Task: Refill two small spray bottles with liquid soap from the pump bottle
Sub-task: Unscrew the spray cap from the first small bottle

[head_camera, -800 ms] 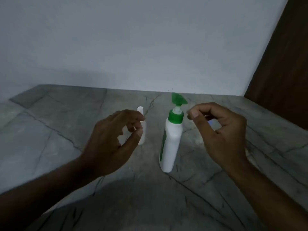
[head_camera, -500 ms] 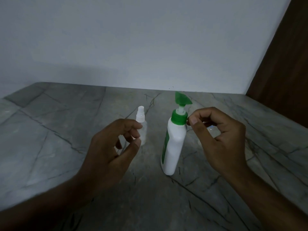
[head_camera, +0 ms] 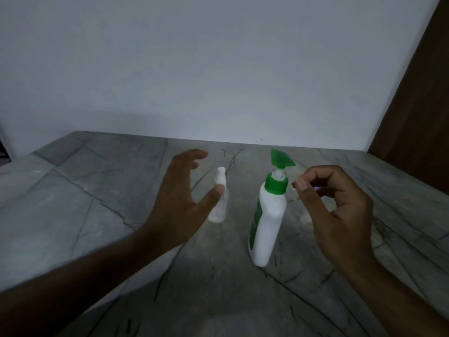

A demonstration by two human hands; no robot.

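Note:
A small clear spray bottle [head_camera: 218, 210] stands upright on the grey marble counter [head_camera: 97, 215]. My left hand [head_camera: 179, 198] is spread around it, fingers straight beyond the bottle and the thumb tip at its neck, not closed on it. To its right stands the white pump bottle [head_camera: 269, 215] with a green collar and green pump head. My right hand [head_camera: 335, 205] hovers just right of the collar with fingers and thumb curled; I see nothing plainly held in it. A faint pale shape [head_camera: 305, 218] shows on the counter behind that hand; I cannot tell what it is.
A plain white wall rises behind the counter. A dark brown wooden panel [head_camera: 418, 105] stands at the right. The counter's left part [head_camera: 36, 190] steps away at an angle. The light is dim.
My left hand has opened from a loose curl and reached forward around the small spray bottle. My right hand has stayed curled beside the pump bottle's collar.

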